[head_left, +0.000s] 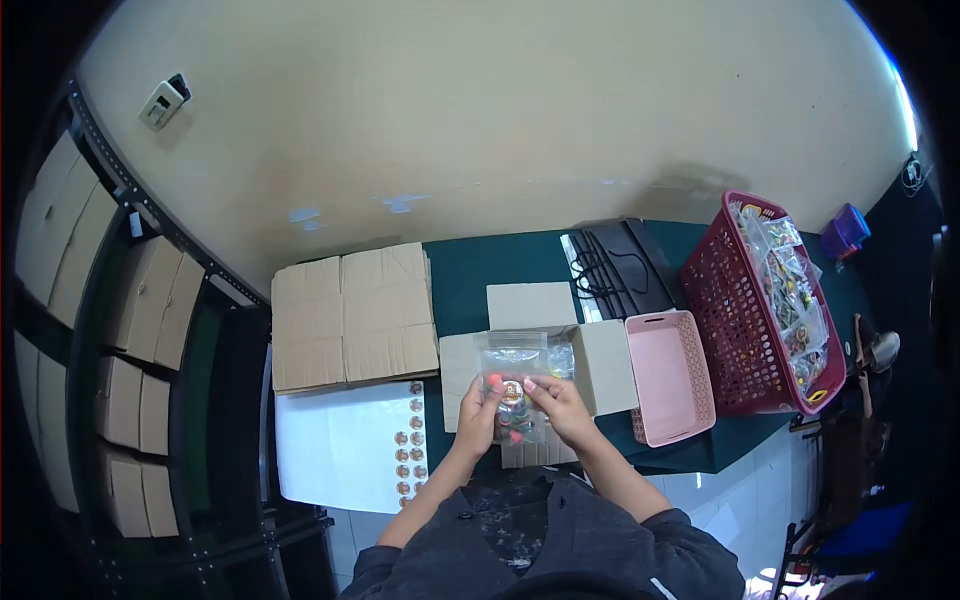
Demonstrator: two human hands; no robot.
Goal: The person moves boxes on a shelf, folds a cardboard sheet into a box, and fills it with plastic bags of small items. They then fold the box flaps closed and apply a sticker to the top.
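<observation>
Both hands hold a clear zip bag [514, 420] in front of my body. Small colourful items, some red and green, show through its plastic, and a round printed sticker [512, 391] sits on its front. My left hand [478, 414] grips the bag's left edge, thumb on the front. On the opposite edge, my right hand [560, 408] has its thumb beside the sticker. Beneath the bag stands a cardboard box [608, 365] with its flaps spread open. Another clear bag [562, 360] shows partly inside the box; the held bag and my hands hide the rest.
Flattened cardboard boxes [350, 315] are stacked at left, above a white sheet of round stickers [345, 440]. A pink basket [670, 375] stands right of the box, then a maroon basket [715, 310] full of filled bags. Black equipment with cables [640, 265] lies behind. Shelves hold cartons [120, 400].
</observation>
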